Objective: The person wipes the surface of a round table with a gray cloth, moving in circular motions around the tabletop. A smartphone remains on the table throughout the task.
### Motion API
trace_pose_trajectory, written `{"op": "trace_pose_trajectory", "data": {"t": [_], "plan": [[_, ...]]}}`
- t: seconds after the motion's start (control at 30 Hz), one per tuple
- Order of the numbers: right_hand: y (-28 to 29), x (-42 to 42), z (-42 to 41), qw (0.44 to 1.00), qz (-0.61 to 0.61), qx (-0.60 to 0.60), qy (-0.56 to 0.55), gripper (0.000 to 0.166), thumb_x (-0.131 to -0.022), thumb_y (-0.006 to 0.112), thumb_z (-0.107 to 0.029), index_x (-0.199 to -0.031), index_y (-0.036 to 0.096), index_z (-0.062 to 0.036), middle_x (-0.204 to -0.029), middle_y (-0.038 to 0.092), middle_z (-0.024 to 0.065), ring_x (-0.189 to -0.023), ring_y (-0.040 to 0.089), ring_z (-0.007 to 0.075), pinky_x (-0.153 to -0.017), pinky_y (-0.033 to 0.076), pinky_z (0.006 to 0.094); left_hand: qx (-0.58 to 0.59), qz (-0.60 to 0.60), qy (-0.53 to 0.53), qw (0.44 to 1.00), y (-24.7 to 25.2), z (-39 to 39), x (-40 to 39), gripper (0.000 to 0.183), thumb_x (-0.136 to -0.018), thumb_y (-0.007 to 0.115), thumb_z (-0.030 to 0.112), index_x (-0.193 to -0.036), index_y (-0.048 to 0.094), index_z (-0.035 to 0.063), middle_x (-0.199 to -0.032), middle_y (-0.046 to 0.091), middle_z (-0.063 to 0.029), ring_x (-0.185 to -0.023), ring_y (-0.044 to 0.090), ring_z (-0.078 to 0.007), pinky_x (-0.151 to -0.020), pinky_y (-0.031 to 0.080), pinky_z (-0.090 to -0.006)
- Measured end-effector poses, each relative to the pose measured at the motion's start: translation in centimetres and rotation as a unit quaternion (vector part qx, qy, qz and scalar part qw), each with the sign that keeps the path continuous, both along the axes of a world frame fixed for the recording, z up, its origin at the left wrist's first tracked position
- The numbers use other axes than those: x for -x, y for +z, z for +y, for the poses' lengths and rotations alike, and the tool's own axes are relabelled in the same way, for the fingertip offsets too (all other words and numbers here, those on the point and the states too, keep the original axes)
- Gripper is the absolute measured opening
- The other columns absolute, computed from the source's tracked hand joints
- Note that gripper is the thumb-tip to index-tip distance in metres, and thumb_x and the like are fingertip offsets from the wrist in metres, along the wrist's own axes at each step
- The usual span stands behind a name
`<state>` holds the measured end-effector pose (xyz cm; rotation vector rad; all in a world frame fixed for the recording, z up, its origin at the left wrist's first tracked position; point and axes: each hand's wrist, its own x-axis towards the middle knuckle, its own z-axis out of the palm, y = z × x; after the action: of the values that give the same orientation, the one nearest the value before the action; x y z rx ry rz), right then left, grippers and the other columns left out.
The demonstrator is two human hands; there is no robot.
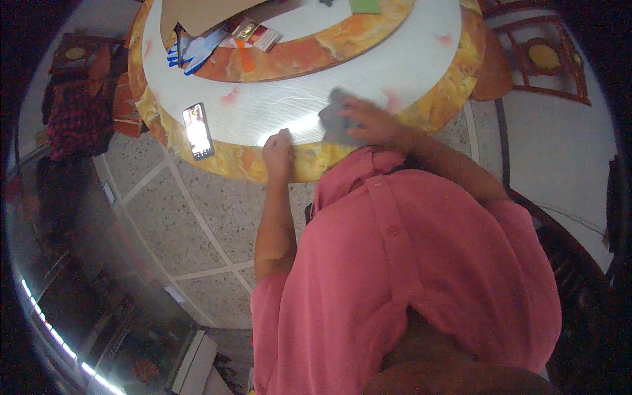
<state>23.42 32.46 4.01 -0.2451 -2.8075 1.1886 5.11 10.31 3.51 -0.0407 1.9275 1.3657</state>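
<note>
My right hand [370, 121] is on a dark, blurred object [335, 118] at the near edge of the round table [276, 106]; the blur hides what the object is and how the fingers hold it. My left hand [277, 150] rests at the table's near rim with its fingers curled in, and whether something is inside it cannot be seen. A phone [198, 131] with its screen lit lies on the table to the left of my left hand.
On the raised inner ring [306, 59] lie a blue and white glove [205, 49], a small printed box [264, 38] and a brown cardboard sheet [202, 15]. A green piece [365, 6] is farther back. Chairs stand left and right [543, 54].
</note>
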Motion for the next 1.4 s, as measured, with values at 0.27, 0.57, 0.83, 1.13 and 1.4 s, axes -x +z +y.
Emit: {"op": "trace_pose_trajectory", "data": {"t": [0.27,0.57,0.83,1.13,1.4], "plan": [[-2.4,-3.9,3.1,0.997,0.059,-0.046,0.002,0.036,-0.078,0.064,-0.017,-0.113,0.061,-0.0068,-0.122,0.055,0.0141,-0.115,0.049,0.0298,-0.1,0.038,0.0398,0.067,0.436,-0.205,0.874,1.7,1.9,-5.5,0.055,-0.074,0.073,0.027,-0.119,0.054,0.0021,-0.118,0.054,-0.0199,-0.108,0.051,-0.0345,-0.09,0.042,-0.0438],[-0.2,-5.8,2.2,0.988,-0.12,0.097,-0.029,0.033,-0.083,0.056,-0.023,-0.11,0.061,-0.0045,-0.11,0.059,0.0156,-0.106,0.054,0.0308,-0.093,0.042,0.0386,0.099,0.488,-0.406,0.766,1.3,4.6,-6.3,0.062,-0.062,0.076,0.02,-0.12,0.055,0.0127,-0.137,0.041,-0.0157,-0.128,0.035,-0.037,-0.098,0.03,-0.0528],[0.1,-6.5,1.6,0.975,-0.171,0.123,-0.077,0.032,-0.083,0.057,-0.024,-0.107,0.064,-0.0046,-0.106,0.062,0.0153,-0.102,0.058,0.0295,-0.091,0.044,0.0383,0.282,0.564,-0.231,0.741,-2.1,-2.8,4.2,0.04,-0.067,0.06,0.01,-0.106,0.059,0.0038,-0.122,0.053,-0.0158,-0.117,0.045,-0.037,-0.097,0.037,-0.0485],[-5.0,-9.4,4.8,1.0,0.003,0.011,0.023,0.028,-0.089,0.057,-0.018,-0.112,0.061,-0.0022,-0.108,0.062,0.0107,-0.099,0.06,0.0194,-0.081,0.05,0.0325,0.381,0.434,-0.174,0.798,-4.0,-11.1,5.3,0.038,-0.066,0.067,0.013,-0.101,0.061,0.0017,-0.112,0.057,-0.0178,-0.102,0.053,-0.0387,-0.087,0.043,-0.0466],[-2.5,-8.4,4.7,0.818,-0.197,0.476,-0.256,0.037,-0.089,0.059,-0.023,-0.122,0.054,-0.0066,-0.096,0.064,0.0065,-0.074,0.06,0.0142,-0.063,0.05,0.0265,0.2,0.46,-0.321,0.803,0.8,0.3,-8.8,0.053,-0.063,0.073,0.016,-0.114,0.058,0.0123,-0.116,0.052,-0.0145,-0.101,0.051,-0.035,-0.087,0.042,-0.0456]]}}
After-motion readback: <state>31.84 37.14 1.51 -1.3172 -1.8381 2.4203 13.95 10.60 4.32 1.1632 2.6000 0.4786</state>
